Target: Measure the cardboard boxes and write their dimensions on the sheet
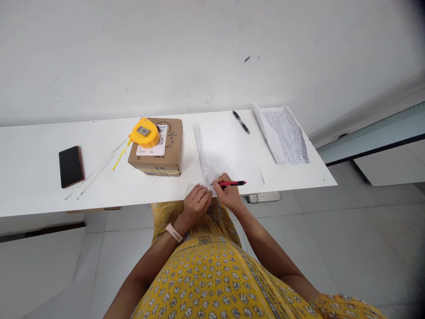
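A red pen (234,183) with a black end is gripped in my right hand (226,191), its tip down on a white sheet of paper (232,159). Dense handwriting runs in a narrow band along the sheet's left side. My left hand (198,201) lies flat at the table's front edge, over the sheet's lower left corner, fingers stretched out and holding nothing. Just left of the paper stands a taped cardboard box (156,166) with a label. On top of it rests a yellow tape measure (145,133).
A black phone (70,167) lies at the left of the white table (29,177). Toward the back right are a black pen (241,122) and a creased, densely written sheet (285,133). A wall (186,57) rises behind the table.
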The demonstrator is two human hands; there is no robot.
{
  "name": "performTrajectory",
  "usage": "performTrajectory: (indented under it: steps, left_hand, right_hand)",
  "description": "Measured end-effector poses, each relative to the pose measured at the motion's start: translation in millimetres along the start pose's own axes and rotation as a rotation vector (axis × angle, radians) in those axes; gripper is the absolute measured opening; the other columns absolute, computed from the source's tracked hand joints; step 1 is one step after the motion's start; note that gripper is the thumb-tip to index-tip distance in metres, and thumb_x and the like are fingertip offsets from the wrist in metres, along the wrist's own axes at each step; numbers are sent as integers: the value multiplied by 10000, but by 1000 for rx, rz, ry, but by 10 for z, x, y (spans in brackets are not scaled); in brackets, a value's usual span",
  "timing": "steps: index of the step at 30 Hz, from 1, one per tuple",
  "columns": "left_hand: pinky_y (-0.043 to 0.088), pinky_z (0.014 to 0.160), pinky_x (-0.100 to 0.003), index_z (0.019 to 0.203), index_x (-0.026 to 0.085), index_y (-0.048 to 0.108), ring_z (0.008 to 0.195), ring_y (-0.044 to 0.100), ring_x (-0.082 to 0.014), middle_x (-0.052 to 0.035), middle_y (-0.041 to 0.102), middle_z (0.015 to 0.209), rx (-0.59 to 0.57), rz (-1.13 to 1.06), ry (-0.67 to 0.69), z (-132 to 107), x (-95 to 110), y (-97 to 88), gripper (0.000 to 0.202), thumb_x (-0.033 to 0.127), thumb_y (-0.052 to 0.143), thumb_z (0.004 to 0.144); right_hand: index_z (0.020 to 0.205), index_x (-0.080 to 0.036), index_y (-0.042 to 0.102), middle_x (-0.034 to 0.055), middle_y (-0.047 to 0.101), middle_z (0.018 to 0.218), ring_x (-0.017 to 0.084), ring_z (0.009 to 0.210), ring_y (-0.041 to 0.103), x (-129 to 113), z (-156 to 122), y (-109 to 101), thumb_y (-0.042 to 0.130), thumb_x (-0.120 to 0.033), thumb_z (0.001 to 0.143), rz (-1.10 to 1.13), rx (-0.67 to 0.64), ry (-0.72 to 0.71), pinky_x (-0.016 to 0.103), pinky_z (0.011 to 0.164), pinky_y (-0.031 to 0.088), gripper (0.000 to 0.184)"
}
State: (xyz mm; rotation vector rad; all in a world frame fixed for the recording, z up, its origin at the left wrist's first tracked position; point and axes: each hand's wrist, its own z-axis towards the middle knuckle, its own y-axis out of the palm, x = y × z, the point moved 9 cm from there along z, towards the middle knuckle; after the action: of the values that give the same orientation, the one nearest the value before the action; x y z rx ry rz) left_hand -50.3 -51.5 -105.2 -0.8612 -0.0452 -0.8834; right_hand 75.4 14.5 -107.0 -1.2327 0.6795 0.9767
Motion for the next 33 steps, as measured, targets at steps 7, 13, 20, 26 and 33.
performTrajectory:
  steps: [7, 13, 20, 26, 33]
  left_hand:
    - [604, 981, -441, 1052, 171, 690, 1007, 718, -217, -101, 750, 1006, 36, 34, 45, 20, 48, -45, 138, 156, 601, 948]
    - [605, 983, -456, 1076, 181, 685, 1009, 725, -226, -102, 755, 1010, 17, 26, 30, 4, 28, -20, 154, 162, 599, 948]
    - [606, 986, -462, 1071, 194, 697, 1018, 724, -224, -99, 755, 1009, -17, 5, -1, 14, -7, -14, 154, 174, 596, 957]
    - [618, 936, -442, 1015, 178, 687, 924, 722, -214, -91, 748, 935, 75, 1, 32, 112, 116, -138, 122, 137, 597, 944]
    - [577, 925, -468, 1123, 247, 652, 1056, 654, -239, -75, 711, 1095, 276, 87, -83, 527, 148, -1031, 253, 114, 622, 909]
  right_hand:
    - [725, -251, 390, -52, 436, 605, 131, 554, 421, -19, -9, 3, 502, -325, 878, -17, 3, -21, 267, 551, 350, 204]
    - [728, -249, 404, -53, 441, 601, 134, 557, 427, 21, -8, 6, 519, -327, 874, -3, 15, -9, 271, 552, 352, 201]
    - [773, -242, 454, -38, 483, 662, 144, 601, 470, 71, -40, -141, 548, -379, 908, 102, 167, 75, 282, 587, 399, 214]
    - [1074, -221, 591, 67, 690, 933, 212, 811, 626, 165, 197, -630, 447, -330, 993, -175, 211, -21, 340, 741, 487, 198]
    - [1169, -178, 669, 165, 691, 1116, 322, 1041, 552, 434, 519, -725, 422, -85, 893, -878, 94, -132, 433, 842, 439, 382]
